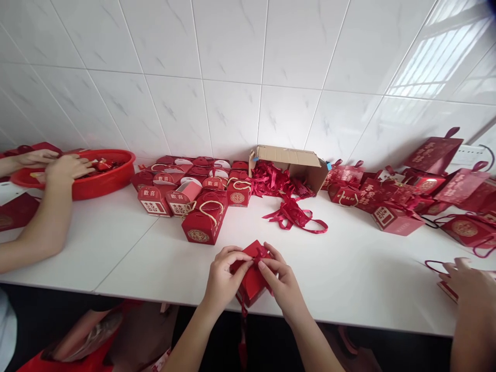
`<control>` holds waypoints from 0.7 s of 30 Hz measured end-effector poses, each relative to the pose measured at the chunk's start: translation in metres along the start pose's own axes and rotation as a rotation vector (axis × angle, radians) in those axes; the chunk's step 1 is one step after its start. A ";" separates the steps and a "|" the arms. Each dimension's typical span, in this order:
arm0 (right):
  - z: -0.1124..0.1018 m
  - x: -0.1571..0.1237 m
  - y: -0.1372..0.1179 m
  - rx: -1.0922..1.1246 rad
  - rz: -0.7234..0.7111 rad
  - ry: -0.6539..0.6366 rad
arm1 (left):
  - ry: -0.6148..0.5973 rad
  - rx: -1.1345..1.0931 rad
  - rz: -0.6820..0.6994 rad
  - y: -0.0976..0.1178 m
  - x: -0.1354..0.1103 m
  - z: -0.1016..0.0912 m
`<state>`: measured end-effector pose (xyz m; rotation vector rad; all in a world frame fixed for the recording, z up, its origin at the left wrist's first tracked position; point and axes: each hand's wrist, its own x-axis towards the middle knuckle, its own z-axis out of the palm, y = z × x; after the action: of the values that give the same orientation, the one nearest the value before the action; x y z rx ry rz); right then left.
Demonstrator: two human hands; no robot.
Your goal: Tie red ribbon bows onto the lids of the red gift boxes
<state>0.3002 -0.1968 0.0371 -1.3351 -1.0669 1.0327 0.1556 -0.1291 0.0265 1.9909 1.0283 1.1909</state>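
Observation:
Both my hands hold a small red gift box (252, 283) at the near edge of the white table (349, 279). My left hand (223, 276) grips its left side, fingers pinched at the top. My right hand (279, 279) grips the right side and pinches a red ribbon (260, 254) at the box's top. A ribbon tail hangs below the table edge.
Several finished red boxes (201, 194) stand behind. An open cardboard carton (294, 163) spills red ribbons (294, 213). More red boxes and bags (422, 194) lie right. Another person's hands (65, 168) reach into a red basket (101, 178) at left; another person's hand (467, 281) is at right.

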 end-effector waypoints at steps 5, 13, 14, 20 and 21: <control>-0.007 -0.008 -0.004 -0.157 -0.088 0.004 | -0.012 0.020 0.006 0.007 0.001 -0.002; -0.026 0.001 -0.011 -0.447 -0.120 0.109 | -0.077 0.007 -0.039 0.014 0.003 -0.008; -0.029 0.001 -0.014 -0.496 -0.119 0.101 | -0.087 0.008 -0.039 0.014 0.003 -0.009; -0.040 -0.016 -0.048 -0.604 -0.073 -0.229 | -0.173 0.037 0.003 0.019 0.008 -0.016; -0.040 -0.014 -0.051 -0.590 -0.092 -0.246 | -0.190 0.048 0.020 0.021 0.010 -0.017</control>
<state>0.3342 -0.2189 0.0898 -1.6253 -1.6930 0.8569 0.1494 -0.1300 0.0549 2.1105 0.9510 0.9732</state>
